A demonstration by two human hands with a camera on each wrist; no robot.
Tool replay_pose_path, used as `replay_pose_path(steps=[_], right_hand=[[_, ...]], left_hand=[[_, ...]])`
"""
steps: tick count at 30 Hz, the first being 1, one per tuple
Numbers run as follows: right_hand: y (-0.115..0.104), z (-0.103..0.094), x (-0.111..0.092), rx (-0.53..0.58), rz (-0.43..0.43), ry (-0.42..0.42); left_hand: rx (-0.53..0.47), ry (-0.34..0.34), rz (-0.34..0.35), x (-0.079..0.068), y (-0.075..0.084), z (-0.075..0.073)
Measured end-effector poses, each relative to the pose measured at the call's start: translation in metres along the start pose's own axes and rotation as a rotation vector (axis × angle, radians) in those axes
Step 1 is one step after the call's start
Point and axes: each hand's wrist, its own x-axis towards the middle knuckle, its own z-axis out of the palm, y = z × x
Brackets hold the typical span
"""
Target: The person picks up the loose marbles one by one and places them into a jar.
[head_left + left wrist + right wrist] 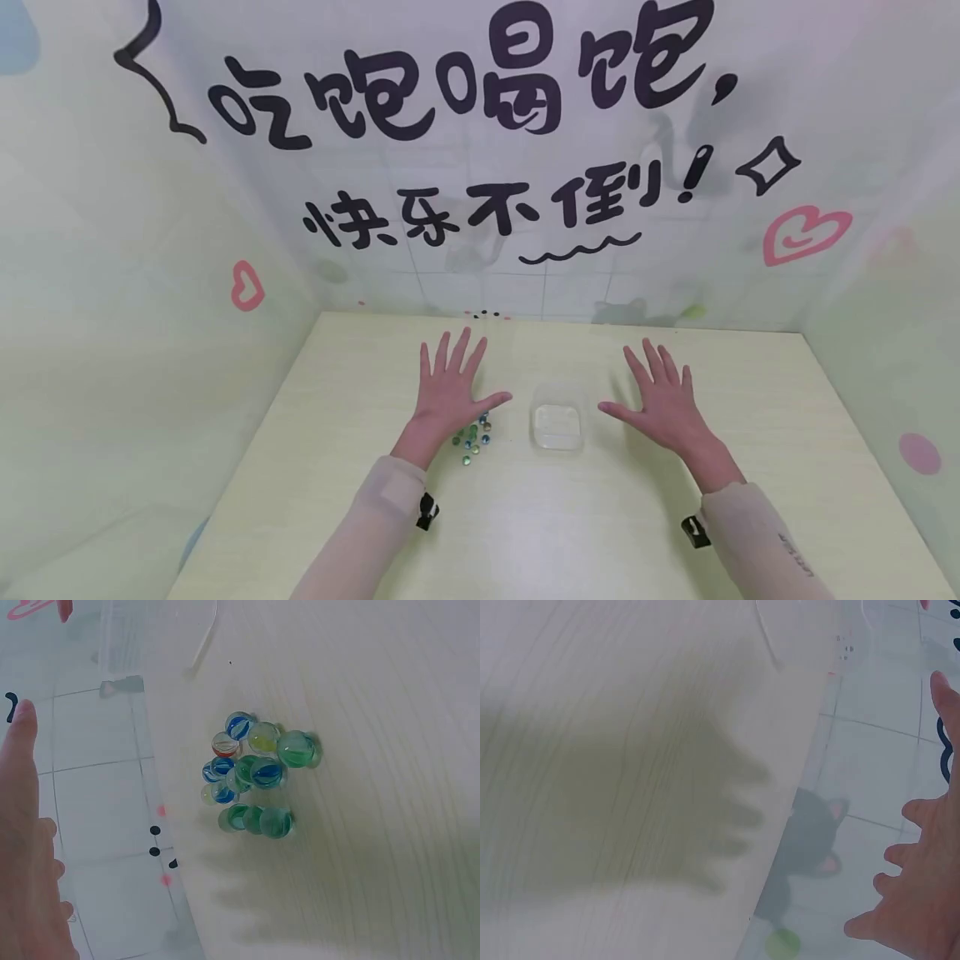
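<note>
My left hand point(447, 392) hovers over the table with its fingers spread straight, holding nothing. Below it lies a cluster of glass marbles point(471, 439), partly hidden by the hand in the head view. The left wrist view shows these marbles point(265, 774) as clear glass with green, blue, yellow and red swirls. Between my hands stands a clear plastic container point(557, 427), its bottom bare. To the right of it, my right hand point(663, 406) is also spread wide above the table, its thumb toward the container. In the right wrist view, that hand's shadow falls on the tabletop.
The pale wooden table point(525, 533) meets a white printed backdrop point(465, 283) at its far edge. Sheets of the same kind rise on the left and right sides. A black wrist-strap piece point(426, 512) hangs under the left sleeve, another point(696, 531) under the right.
</note>
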Motion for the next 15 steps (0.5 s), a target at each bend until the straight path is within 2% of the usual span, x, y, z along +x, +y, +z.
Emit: replay_pose_path(steps=[7,15], right_hand=[[-0.0007,0.0018,0.0013,0.022,-0.035,-0.004],[-0.0075,0.0003,-0.0003,0.075,-0.027,-0.037]], left_hand=[[0.002,-0.001,0.004,-0.0017,0.0026,-0.0018],[0.010,-0.006,0.012,-0.0021,0.0046,-0.0025]])
